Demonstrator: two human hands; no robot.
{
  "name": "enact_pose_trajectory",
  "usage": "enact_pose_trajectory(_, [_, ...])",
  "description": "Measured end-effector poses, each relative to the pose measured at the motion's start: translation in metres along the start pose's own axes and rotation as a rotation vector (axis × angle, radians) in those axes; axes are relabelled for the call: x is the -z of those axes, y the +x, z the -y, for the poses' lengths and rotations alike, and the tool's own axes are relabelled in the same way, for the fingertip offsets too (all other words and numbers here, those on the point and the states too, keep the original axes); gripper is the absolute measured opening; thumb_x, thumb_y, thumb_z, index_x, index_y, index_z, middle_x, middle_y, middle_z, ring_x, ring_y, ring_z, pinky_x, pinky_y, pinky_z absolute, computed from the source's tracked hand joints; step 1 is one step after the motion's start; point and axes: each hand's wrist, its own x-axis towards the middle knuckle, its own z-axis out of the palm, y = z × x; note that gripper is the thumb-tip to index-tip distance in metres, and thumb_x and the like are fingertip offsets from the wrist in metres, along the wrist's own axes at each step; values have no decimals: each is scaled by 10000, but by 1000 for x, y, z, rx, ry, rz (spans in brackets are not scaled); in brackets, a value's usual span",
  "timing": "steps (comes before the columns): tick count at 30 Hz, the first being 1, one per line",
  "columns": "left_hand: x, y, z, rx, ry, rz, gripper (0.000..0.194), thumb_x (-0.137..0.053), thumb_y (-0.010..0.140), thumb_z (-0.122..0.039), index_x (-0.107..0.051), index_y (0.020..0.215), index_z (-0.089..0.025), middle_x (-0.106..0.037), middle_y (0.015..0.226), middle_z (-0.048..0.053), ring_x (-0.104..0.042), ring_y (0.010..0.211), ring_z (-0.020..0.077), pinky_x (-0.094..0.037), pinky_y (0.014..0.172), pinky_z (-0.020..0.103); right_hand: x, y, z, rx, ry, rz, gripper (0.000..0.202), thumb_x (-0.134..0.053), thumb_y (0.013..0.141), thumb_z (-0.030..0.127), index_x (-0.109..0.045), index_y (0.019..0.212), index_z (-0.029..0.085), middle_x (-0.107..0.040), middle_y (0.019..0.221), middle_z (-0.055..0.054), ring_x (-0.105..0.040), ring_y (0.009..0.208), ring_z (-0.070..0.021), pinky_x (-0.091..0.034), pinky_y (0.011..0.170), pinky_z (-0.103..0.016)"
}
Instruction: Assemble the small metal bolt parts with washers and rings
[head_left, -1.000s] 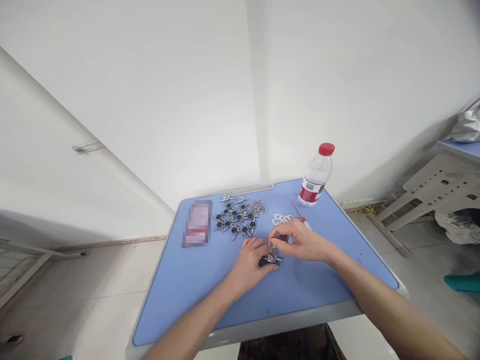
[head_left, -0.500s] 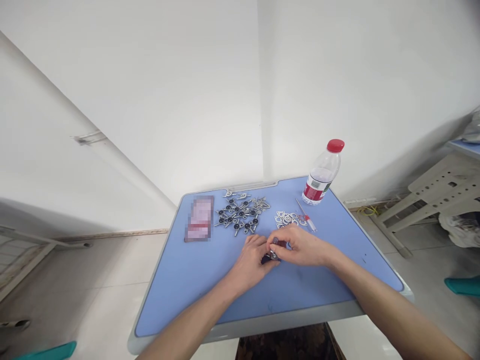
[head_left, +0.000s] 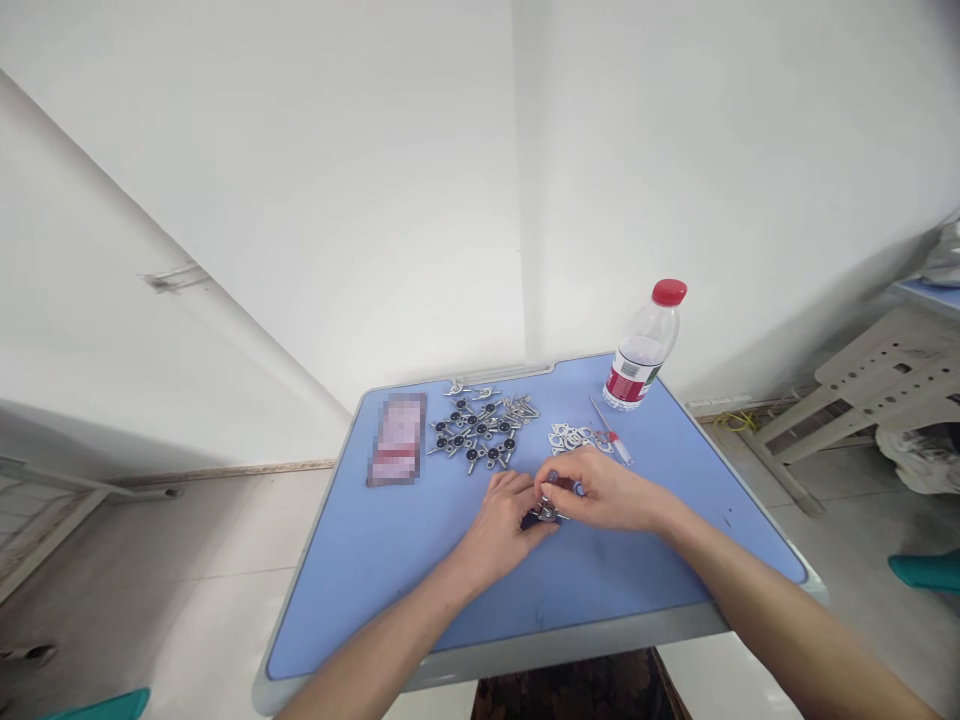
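Here's the blue table, pale-rimmed, far edge up by a white wall, tiled floor around it. The right side has a second table, cut off by the frame, and yellow cord lies on the floor by the wall.

On our table: a red-capped bottle at the far right corner, a screwdriver and flat white plates near it, a cluster of black-centred fittings toward the far edge. By the far left corner, a pinkish item (blurred into blocks, so no telling what).

And to the hands, right of the middle, toward the near edge! Left hand curled, thumb and fingers closed round a metal fitting; right hand pinching a small dark rounded piece just above it. Fingers hide much of both; whether the two touch, I can't tell.
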Motion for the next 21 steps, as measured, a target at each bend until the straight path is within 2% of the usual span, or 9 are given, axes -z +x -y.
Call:
enact_pose_trajectory(12, [-1,-1,2,-10,0,0,58,-680,842,-247,-641,840,-204,-640,844,9,-551,842,195,-371,817,353,-2,-1,-1,40,-46,6,186,-466,867,132,-644,832,170,-595,617,24,-463,544,-100,-350,554,-217])
enact_pose_trajectory(16, [-2,-1,2,-5,-8,-5,75,-671,860,-273,-646,853,-203,-637,838,11,-549,839,192,-372,809,352,-3,-1,1,116,-108,-3,190,-471,893,154,-628,789,170,-621,650,10,-493,574,-104,-350,581,-227])
enact_pose_trajectory(21, [-5,-1,4,21,-24,-21,137,-640,877,-282,-621,780,-186,-628,812,18,-548,809,190,-382,796,356,-7,1,4,139,-145,-23,214,-490,905,167,-621,736,166,-636,656,2,-515,581,-101,-334,582,-229])
